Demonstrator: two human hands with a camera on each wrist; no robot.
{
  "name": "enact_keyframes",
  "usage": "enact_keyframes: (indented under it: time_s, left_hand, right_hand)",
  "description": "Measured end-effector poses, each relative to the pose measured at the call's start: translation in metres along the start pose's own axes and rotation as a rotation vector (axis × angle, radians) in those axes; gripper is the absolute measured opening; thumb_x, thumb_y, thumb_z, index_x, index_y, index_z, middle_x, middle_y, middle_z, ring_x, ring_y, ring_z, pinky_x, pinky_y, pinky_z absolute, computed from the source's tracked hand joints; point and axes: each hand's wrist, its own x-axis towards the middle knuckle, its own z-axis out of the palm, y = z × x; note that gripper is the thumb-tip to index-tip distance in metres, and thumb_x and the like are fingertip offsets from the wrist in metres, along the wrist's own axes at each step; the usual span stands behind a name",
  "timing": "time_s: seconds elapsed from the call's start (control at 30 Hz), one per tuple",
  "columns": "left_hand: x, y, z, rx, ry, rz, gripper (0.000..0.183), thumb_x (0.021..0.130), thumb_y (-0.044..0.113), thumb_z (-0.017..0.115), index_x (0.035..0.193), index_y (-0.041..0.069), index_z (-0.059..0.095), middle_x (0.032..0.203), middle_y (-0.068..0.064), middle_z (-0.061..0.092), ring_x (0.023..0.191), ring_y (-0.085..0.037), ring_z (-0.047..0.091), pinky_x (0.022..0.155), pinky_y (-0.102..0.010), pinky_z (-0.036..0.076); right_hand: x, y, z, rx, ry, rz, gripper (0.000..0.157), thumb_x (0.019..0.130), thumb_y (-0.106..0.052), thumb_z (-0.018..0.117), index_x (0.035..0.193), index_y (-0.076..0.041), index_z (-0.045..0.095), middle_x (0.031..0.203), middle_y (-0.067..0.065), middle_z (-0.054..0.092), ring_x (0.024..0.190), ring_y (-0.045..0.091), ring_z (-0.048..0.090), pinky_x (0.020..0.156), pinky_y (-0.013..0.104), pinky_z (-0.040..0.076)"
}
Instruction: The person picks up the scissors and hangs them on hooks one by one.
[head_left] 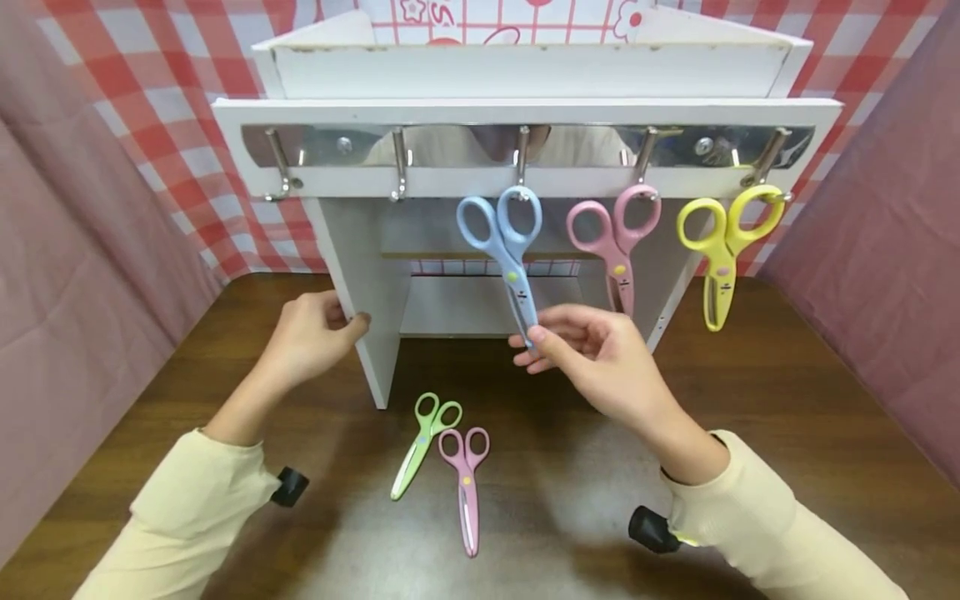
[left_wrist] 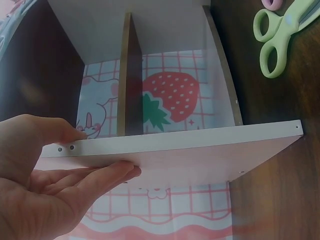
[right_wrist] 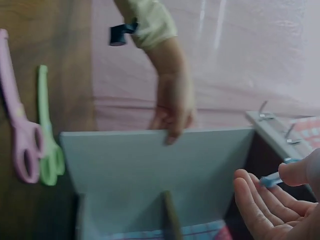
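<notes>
Blue scissors [head_left: 513, 271] in right hand [head_left: 603, 354], narrow gap from hanging pink scissors [head_left: 618, 254]

A shelf unit [head_left: 525, 75] is standing far on the table [head_left: 795, 433], a hook rail [head_left: 465, 150] spanning its front. Three hanging scissors [head_left: 512, 257] are occupying the middle and two right hooks [head_left: 648, 154]. Two loose scissors [head_left: 467, 492] are lying nearer, left of centre. The left hand [head_left: 315, 333] is holding the left panel [head_left: 367, 292]; the right hand [head_left: 596, 350], the leftmost hanging scissors.
</notes>
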Motion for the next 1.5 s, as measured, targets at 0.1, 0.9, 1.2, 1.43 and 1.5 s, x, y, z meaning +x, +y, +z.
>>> enact_keyframes:
  time_s: [0.1,0.9,1.2,1.43,1.5]
  left_hand:
    - [0.000,0.001,-0.001,0.003,0.002,0.001,0.033,0.090,0.023,0.057,0.108,-0.001,0.070,0.100,-0.019,0.074,0.098,-0.032,0.069,0.081,-0.045,0.052]
    - [0.003,-0.001,0.000,0.045,0.026,0.017,0.029,0.088,0.021,0.057,0.101,-0.001,0.071,0.094,-0.018,0.075,0.092,-0.032,0.070,0.078,-0.044,0.051]
    - [0.000,-0.001,-0.001,0.049,0.026,0.010,0.029,0.088,0.023,0.058,0.099,-0.001,0.072,0.094,-0.018,0.075,0.091,-0.033,0.070,0.075,-0.043,0.052]
    - [0.002,-0.001,0.000,0.049,0.025,0.017,0.028,0.088,0.022,0.058,0.099,0.000,0.072,0.094,-0.017,0.075,0.090,-0.031,0.070,0.076,-0.043,0.051]
    - [0.002,0.000,0.001,0.046,0.024,0.018,0.029,0.088,0.022,0.058,0.099,0.000,0.072,0.094,-0.017,0.075,0.090,-0.031,0.070,0.076,-0.042,0.051]
  right_hand:
    - [-0.002,0.012,0.007,-0.030,-0.049,0.045,0.023,0.094,-0.004,0.056,0.108,0.013,0.061,0.099,0.032,0.069,0.079,0.015,0.073,0.072,0.033,0.058]
    - [-0.038,0.061,0.084,-1.076,-0.500,0.028,0.043,0.072,-0.047,0.078,0.051,-0.019,0.053,0.047,-0.009,0.044,0.046,0.005,0.039,0.042,0.025,0.034]
    - [-0.042,0.073,0.089,-1.206,-0.439,0.004,0.051,0.074,-0.061,0.070,0.051,-0.020,0.049,0.052,-0.005,0.048,0.048,0.008,0.040,0.042,0.029,0.035]
    - [-0.040,0.075,0.078,-1.183,-0.436,0.062,0.049,0.068,-0.056,0.077,0.052,-0.017,0.052,0.053,-0.003,0.052,0.047,0.012,0.044,0.043,0.031,0.039]
    - [-0.040,0.075,0.074,-1.184,-0.442,0.081,0.049,0.067,-0.056,0.077,0.052,-0.016,0.053,0.052,-0.003,0.054,0.047,0.013,0.047,0.043,0.032,0.041]
